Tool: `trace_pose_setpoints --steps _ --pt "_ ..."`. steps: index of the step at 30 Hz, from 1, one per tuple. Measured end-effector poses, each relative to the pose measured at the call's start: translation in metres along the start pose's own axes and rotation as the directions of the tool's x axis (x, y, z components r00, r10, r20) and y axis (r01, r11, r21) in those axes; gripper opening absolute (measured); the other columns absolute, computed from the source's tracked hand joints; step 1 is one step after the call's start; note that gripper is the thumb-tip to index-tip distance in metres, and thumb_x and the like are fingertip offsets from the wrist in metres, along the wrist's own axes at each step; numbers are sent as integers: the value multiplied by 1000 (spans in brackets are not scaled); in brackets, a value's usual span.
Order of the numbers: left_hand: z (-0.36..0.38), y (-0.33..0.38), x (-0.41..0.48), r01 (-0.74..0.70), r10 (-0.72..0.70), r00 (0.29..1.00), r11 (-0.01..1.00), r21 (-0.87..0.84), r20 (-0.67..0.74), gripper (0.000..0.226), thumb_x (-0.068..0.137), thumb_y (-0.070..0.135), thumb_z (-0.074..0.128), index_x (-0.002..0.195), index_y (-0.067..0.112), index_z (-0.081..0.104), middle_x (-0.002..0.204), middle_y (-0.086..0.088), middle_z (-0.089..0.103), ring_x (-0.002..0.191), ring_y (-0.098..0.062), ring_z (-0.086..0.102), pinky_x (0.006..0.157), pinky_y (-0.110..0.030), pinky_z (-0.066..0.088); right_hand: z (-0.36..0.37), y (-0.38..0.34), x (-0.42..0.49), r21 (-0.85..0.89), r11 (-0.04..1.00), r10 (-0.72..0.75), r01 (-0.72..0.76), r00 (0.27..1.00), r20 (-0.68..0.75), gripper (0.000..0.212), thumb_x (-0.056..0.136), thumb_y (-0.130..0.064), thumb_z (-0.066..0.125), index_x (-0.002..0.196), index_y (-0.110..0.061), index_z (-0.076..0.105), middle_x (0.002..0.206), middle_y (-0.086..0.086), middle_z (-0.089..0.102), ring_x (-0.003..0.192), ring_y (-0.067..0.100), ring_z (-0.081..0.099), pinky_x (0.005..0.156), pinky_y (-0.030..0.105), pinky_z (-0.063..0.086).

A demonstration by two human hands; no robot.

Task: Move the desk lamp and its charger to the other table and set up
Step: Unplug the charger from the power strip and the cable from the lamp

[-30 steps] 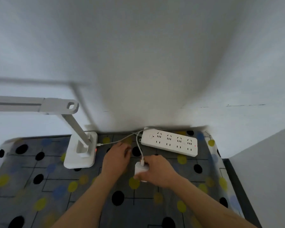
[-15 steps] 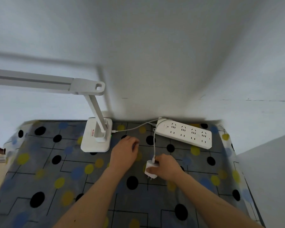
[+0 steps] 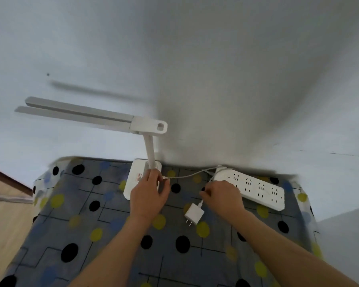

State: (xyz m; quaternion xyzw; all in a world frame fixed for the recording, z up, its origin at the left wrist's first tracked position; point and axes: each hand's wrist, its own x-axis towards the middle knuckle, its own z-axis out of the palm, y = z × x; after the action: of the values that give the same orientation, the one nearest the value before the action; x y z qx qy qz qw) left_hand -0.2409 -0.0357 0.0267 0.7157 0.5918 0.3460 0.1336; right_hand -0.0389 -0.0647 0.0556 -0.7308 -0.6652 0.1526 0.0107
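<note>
1. The fingers (image 3: 205, 194) of the right hand (image 3: 224, 198) are pinched on the white charging cable (image 3: 187, 175) just above the charger (image 3: 194, 213); the cable seems to be held there so that the adapter can be lifted or steered without its prongs being touched.
2. The fingers (image 3: 153, 176) of the left hand (image 3: 148, 193) are curled over the near edge of the desk lamp (image 3: 142, 129) base, beside the spot where the cable plug meets it. Whether the plug itself is gripped cannot be told; the base is probably being steadied so that the plug can be pulled out.
3. The charger lies flat on the counter (image 3: 112, 235), prongs pointing toward the person, clear of every socket, so it is judged to be already unplugged.
4. From the charger the cable runs up past the right hand, loops near the end of the white power strip (image 3: 255, 188), and returns leftward to the lamp base.
5. The lamp stands upright at the back edge of the counter against the wall (image 3: 195, 69), its twin-bar head reaching out to the left.
6. The counter is covered with a grey cloth dotted in black, yellow and blue. Lamp and charger are both on this counter, so the carrying is judged not yet begun.
</note>
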Motion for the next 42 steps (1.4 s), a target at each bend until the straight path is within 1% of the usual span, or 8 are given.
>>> trace_pose_setpoints --steps 3,5,7,9,18,27,36,42 --pt "-6 -21 3 151 -151 989 988 -17 -9 40 74 41 74 94 25 42 92 7 49 74 -19 55 47 -22 37 0 -19 17 44 995 -90 90 996 -19 25 94 -34 50 78 -17 58 85 3 66 86 23 63 71 32 47" --pt "-6 -40 7 259 -258 965 965 -27 46 66 68 47 77 118 27 40 117 1 49 100 -24 56 67 -36 53 6 -34 32 58 987 -150 150 989 1 22 94 -32 49 91 -17 65 97 3 68 92 23 62 75 32 49" --pt "-4 -53 13 298 -290 942 954 -21 170 98 62 51 79 140 28 26 140 -2 38 127 -24 41 97 -45 46 10 -44 41 64 981 -188 185 982 36 22 94 -31 50 101 -18 66 105 4 67 97 24 62 76 33 48" --pt "-1 -68 24 321 -302 903 947 -14 306 113 57 53 81 147 30 17 151 1 29 136 -22 30 107 -43 36 19 -57 56 61 976 -213 208 974 77 23 95 -30 50 108 -18 64 109 6 64 101 25 61 75 31 45" --pt "14 -88 52 194 -218 829 976 102 515 118 48 58 79 145 35 18 139 4 47 125 -23 44 98 -45 44 48 -80 94 51 979 -204 197 958 203 28 94 -21 49 121 -16 55 121 10 59 108 29 58 85 34 46" --pt "15 -93 58 102 -145 828 989 109 542 109 52 56 77 141 30 21 137 5 45 121 -20 42 99 -35 37 67 -78 113 24 984 -177 176 965 192 34 95 -18 50 128 -21 50 127 7 56 109 31 59 88 39 51" --pt "10 -91 62 83 -145 804 988 133 577 104 56 53 80 139 26 23 135 5 44 120 -21 41 101 -36 39 70 -68 118 198 956 -257 216 942 214 43 95 -10 50 133 -28 50 129 2 62 115 24 59 96 39 50" --pt "12 -94 62 89 -149 806 987 131 573 101 54 56 78 135 27 25 133 5 45 118 -20 41 100 -37 41 71 -43 108 122 963 -266 240 914 306 63 96 -10 46 148 -40 26 129 6 61 111 24 60 93 31 48"
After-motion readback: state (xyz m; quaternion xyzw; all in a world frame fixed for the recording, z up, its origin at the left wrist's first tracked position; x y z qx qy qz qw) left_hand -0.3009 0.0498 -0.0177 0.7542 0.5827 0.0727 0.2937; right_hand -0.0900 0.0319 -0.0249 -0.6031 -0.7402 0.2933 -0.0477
